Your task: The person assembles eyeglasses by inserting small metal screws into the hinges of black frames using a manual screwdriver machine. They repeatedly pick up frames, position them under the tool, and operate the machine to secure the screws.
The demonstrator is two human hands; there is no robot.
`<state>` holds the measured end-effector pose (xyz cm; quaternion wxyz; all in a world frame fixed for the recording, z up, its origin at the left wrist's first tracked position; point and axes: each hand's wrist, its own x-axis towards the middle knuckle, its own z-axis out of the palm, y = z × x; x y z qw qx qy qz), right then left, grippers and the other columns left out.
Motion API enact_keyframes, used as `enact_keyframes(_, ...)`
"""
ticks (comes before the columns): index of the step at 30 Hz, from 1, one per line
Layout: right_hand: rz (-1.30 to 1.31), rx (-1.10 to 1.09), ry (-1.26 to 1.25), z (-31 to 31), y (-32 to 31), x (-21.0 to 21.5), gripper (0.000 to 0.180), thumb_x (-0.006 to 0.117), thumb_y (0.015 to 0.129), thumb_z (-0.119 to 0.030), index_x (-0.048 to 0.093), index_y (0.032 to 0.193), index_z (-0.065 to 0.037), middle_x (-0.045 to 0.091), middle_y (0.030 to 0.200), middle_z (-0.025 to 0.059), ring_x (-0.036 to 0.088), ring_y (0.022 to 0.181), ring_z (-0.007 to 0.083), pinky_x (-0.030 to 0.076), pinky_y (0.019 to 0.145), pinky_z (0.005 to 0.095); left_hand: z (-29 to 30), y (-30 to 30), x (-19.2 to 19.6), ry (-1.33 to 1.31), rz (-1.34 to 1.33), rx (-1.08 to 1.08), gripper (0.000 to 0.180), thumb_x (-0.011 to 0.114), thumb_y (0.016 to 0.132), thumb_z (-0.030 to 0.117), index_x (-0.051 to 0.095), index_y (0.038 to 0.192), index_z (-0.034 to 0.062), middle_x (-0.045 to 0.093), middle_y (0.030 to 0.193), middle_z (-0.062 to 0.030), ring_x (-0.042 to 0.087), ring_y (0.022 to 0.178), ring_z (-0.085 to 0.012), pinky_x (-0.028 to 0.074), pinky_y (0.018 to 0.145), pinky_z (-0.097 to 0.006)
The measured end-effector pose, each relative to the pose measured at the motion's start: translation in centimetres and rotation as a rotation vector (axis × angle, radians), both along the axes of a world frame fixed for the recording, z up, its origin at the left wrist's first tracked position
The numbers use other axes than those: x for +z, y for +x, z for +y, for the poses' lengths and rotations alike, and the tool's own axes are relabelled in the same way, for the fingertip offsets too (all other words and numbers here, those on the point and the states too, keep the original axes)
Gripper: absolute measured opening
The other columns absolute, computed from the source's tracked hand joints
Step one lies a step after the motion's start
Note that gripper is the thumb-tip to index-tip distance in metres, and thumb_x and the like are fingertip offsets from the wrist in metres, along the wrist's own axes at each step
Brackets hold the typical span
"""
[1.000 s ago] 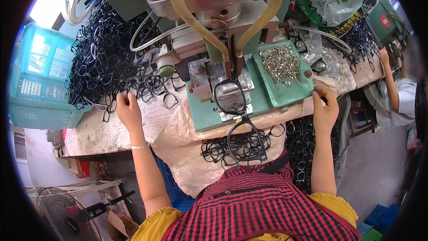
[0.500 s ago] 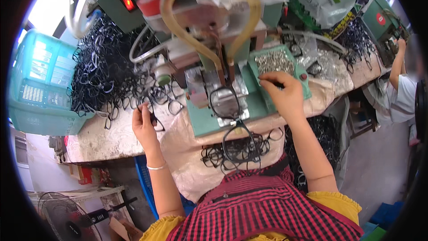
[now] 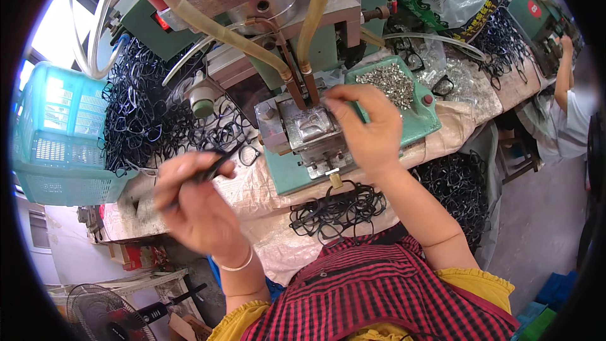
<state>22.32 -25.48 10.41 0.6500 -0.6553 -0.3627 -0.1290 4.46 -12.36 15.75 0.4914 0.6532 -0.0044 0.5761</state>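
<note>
My left hand (image 3: 205,211), smeared by motion, holds a black glasses frame (image 3: 222,163) to the left of a green bench machine. My right hand (image 3: 372,129) reaches over the machine's metal fixture (image 3: 314,127), thumb and fingers pinched beside two copper-coloured prongs (image 3: 302,90). What sits between those fingertips is too small to make out. Right of the fixture lies a green tray (image 3: 424,125) of small silvery metal parts (image 3: 388,82). A heap of black glasses frames (image 3: 338,211) rests on the cloth in front of the machine.
Tangled black frames (image 3: 142,101) are piled at the left beside turquoise baskets (image 3: 69,117). Thick yellowish hoses (image 3: 214,25) arch over the fixture. More frames (image 3: 451,202) fill a bag at lower right. A fan (image 3: 104,316) stands lower left. Another person's arm (image 3: 564,72) works far right.
The glasses frame that hung at the fixture is gone from there. My right hand has moved left from the parts tray to the fixture. My left hand has lifted a frame off the table.
</note>
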Motion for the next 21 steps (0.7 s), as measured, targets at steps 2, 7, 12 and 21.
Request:
enact_keyframes(2, 0.312, 0.118, 0.044, -0.5, 0.8, 0.1, 0.014, 0.069, 0.085, -0.001, 0.072, 0.098, 0.001, 0.072, 0.091, 0.0075, 0.067, 0.085, 0.017, 0.052, 0.08, 0.0295, 0.1, 0.0, -1.2, -0.29, 0.056, -0.075, 0.016, 0.048, 0.104, 0.012, 0.054, 0.112, 0.0008, 0.059, 0.108, -0.0189, 0.06, 0.087, -0.0247, 0.058, 0.067, -0.038)
enact_keyframes(7, 0.491, 0.248, 0.034, -1.2, 1.3, 1.1, 0.016, 0.071, 0.086, -0.003, 0.072, 0.101, 0.001, 0.074, 0.094, 0.0057, 0.067, 0.087, 0.0114, 0.051, 0.082, 0.025, -1.2, -0.3, 2.4, -0.044, -0.01, -0.128, 0.022, 0.045, 0.107, 0.015, 0.058, 0.116, 0.0005, 0.058, 0.115, -0.0168, 0.058, 0.095, -0.0225, 0.051, 0.073, -0.032)
enact_keyframes(12, 0.426, 0.299, 0.123, 0.6, -1.1, 0.8, 0.034, 0.072, 0.082, 0.002, 0.064, 0.114, 0.001, 0.067, 0.095, 0.0029, 0.063, 0.092, 0.0096, 0.05, 0.085, 0.026, 0.9, 3.6, 2.5, 0.205, 0.053, 0.064, 0.017, 0.05, 0.104, 0.009, 0.056, 0.114, -0.0034, 0.063, 0.112, -0.0227, 0.066, 0.097, -0.03, 0.06, 0.082, -0.043)
enact_keyframes(21, 0.564, 0.468, 0.059, -1.7, -2.6, 4.3, 0.056, 0.067, 0.085, 0.005, 0.047, 0.137, 0.004, 0.061, 0.129, 0.0088, 0.061, 0.111, 0.0145, 0.047, 0.1, 0.0306, 2.1, 2.8, 1.3, 0.278, 0.012, -0.081, 0.017, 0.055, 0.1, 0.008, 0.059, 0.111, -0.0047, 0.066, 0.104, -0.0225, 0.068, 0.09, -0.0306, 0.06, 0.076, -0.043)
